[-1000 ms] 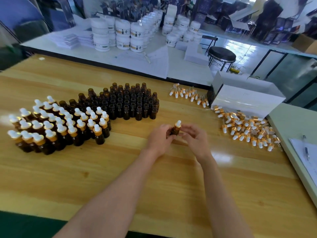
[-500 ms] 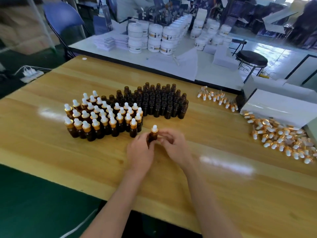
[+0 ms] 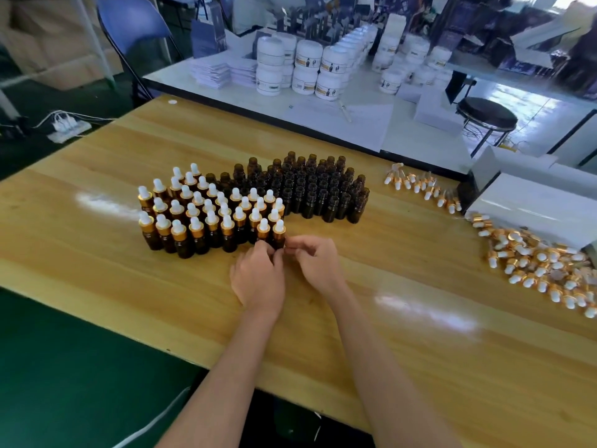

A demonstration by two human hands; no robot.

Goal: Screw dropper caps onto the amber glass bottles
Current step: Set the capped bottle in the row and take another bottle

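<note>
Bottle (image 3: 279, 239), amber and capped, stands on the wooden table (image 3: 403, 318) at the near right corner of the capped bottles (image 3: 200, 218), just left of the frame's centre. The left hand (image 3: 258, 279) lies knuckles up, its fingers curled round the bottle's base. The right hand (image 3: 318, 265), fingers bent, pinches toward the bottle's right side, but whether it grips cannot be told.

A wooden table (image 3: 420, 367) filled the foreground. Beyond its far edge stood stacked white jars (image 3: 310, 71) and piles of leaflets (image 3: 211, 71). Past its far left corner were a blue chair (image 3: 135, 24) and a power strip (image 3: 68, 128). A white box (image 3: 529, 205) rested on its right end, a black stool (image 3: 487, 113) behind.
</note>
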